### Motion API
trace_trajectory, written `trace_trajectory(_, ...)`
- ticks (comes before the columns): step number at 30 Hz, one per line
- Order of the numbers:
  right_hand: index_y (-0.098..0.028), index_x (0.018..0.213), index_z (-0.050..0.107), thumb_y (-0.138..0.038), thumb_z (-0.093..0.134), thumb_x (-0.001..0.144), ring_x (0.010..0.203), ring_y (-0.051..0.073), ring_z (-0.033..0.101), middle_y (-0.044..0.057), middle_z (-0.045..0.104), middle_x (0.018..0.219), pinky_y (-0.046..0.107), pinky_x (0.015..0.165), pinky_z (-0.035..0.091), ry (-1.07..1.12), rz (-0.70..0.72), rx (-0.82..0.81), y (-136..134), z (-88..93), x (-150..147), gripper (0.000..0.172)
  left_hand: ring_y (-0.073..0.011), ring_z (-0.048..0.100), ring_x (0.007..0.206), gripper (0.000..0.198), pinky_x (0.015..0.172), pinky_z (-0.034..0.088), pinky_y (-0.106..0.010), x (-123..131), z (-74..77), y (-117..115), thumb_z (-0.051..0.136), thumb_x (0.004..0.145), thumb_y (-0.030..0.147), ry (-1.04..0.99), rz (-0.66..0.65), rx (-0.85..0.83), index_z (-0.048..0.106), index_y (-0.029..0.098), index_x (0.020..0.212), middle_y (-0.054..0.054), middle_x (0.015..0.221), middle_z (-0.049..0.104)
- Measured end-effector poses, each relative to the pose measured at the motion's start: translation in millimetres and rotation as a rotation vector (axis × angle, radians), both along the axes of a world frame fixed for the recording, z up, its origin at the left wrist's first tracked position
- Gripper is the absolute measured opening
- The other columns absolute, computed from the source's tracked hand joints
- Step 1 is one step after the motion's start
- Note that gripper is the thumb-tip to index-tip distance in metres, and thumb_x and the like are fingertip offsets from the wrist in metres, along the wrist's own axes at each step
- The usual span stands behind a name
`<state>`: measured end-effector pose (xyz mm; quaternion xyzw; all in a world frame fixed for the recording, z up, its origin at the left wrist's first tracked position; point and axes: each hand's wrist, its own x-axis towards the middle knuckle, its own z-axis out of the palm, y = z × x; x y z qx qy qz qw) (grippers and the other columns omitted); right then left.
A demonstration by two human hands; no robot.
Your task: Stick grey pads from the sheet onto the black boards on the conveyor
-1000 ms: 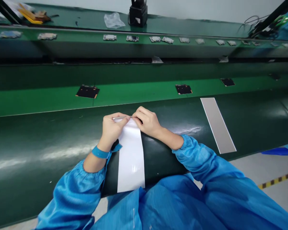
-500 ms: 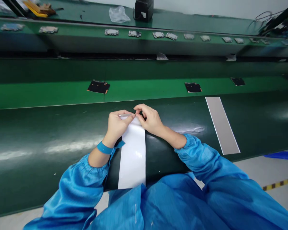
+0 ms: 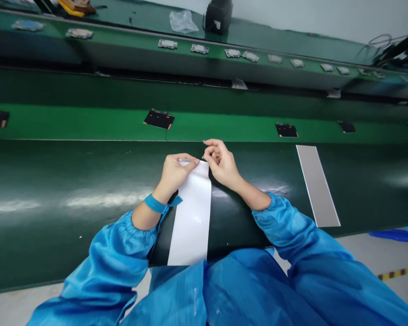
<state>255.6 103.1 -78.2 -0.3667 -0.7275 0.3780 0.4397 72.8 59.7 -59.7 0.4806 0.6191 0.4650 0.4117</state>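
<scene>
Light is being bounced back by a shiny, dark green surface [image 3: 88, 222]. Just past it, flat black pieces [image 3: 159, 119] are being held up by a bright green strip [image 3: 224, 126]. Farther back, a row of small pale parts [image 3: 167, 44] is being carried by a green shelf [image 3: 125, 40], and a clear plastic bag [image 3: 182, 21] is being kept next to a black box [image 3: 218, 17].

At the front, a long white sheet [image 3: 192, 217] is being stretched from the near edge of the surface up to the hands. Its far end is being pinched between the thumb and fingers of the left hand [image 3: 176, 171]. On that wrist, a blue band [image 3: 155, 203] is being worn.

Beside the far right corner of the sheet, the fingers of the right hand [image 3: 224, 165] are being kept curled, with the thumb near them. Whether anything tiny is being gripped there cannot be told. Well off to the right, a long gray panel [image 3: 318, 185] with white edges is being held up by the surface.
</scene>
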Motion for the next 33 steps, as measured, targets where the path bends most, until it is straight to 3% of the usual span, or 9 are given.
trace_trajectory(3,-0.023,0.130,0.053,-0.027,0.064,0.095,0.054,0.010,0.040,-0.002,0.067,0.086,0.028,0.054,0.035,0.083,-0.037,-0.092,27,5.4,-11,0.036,-0.0216,0.069,0.073,0.020,0.072,0.051,-0.031,2,-0.9,1,0.081,0.071,0.038,-0.002,-0.080,0.003,0.083,0.019,0.074,-0.005,0.077,0.081)
trace_trajectory(6,-0.022,0.126,0.055,-0.022,0.069,0.090,0.056,0.010,0.046,-0.003,0.070,0.085,0.027,0.057,0.040,0.059,0.006,-0.158,68,12.9,-45,0.039,-0.0214,0.070,0.073,0.018,0.071,0.049,-0.030,4,-0.2,2,0.077,0.074,0.034,-0.012,-0.146,-0.011,0.083,0.018,0.075,-0.005,0.077,0.081)
trace_trajectory(10,-0.019,0.119,0.055,-0.014,0.075,0.082,0.077,0.015,0.069,-0.001,0.072,0.088,0.033,0.080,0.060,-0.031,0.079,-0.302,126,17.8,-115,0.042,-0.0205,0.069,0.071,0.014,0.068,0.046,-0.029,3,-0.3,1,0.076,0.076,0.030,-0.002,-0.194,-0.033,0.082,0.017,0.074,-0.004,0.074,0.079)
trace_trajectory(15,-0.018,0.107,0.054,-0.005,0.080,0.069,0.110,0.025,0.072,0.008,0.073,0.112,0.049,0.107,0.058,-0.188,-0.052,-0.299,167,5.2,-172,0.048,-0.0215,0.072,0.075,0.013,0.072,0.048,-0.030,2,-2.0,1,0.075,0.078,0.027,-0.004,-0.280,-0.030,0.083,0.017,0.077,-0.003,0.075,0.080)
trace_trajectory(18,-0.020,0.105,0.053,-0.005,0.081,0.068,0.116,0.028,0.071,0.009,0.072,0.113,0.050,0.108,0.058,-0.226,-0.083,-0.259,175,-8.1,-174,0.049,-0.0223,0.073,0.077,0.012,0.073,0.049,-0.030,3,-2.5,2,0.075,0.078,0.025,-0.020,-0.299,-0.020,0.084,0.017,0.077,-0.004,0.078,0.081)
trace_trajectory(21,-0.021,0.109,0.052,-0.008,0.080,0.073,0.105,0.026,0.075,0.003,0.073,0.098,0.046,0.103,0.061,-0.212,-0.051,-0.259,178,-16.4,-167,0.047,-0.0218,0.074,0.077,0.011,0.071,0.048,-0.030,5,-2.6,2,0.075,0.079,0.023,-0.036,-0.300,-0.018,0.083,0.017,0.077,-0.003,0.078,0.081)
trace_trajectory(24,-0.021,0.114,0.051,-0.009,0.076,0.077,0.096,0.023,0.077,-0.001,0.073,0.087,0.044,0.103,0.062,-0.206,-0.026,-0.265,180,-18.6,-161,0.046,-0.0211,0.074,0.076,0.010,0.067,0.046,-0.029,6,-1.7,1,0.076,0.080,0.022,-0.036,-0.294,-0.019,0.083,0.017,0.076,-0.003,0.076,0.080)
trace_trajectory(33,-0.022,0.108,0.053,-0.010,0.077,0.076,0.097,0.024,0.077,0.000,0.075,0.087,0.049,0.105,0.061,-0.270,-0.094,-0.195,182,-22.6,-148,0.041,-0.0213,0.073,0.076,0.009,0.067,0.047,-0.029,6,3.4,0,0.076,0.081,0.018,-0.013,-0.299,-0.022,0.083,0.017,0.075,-0.003,0.076,0.079)
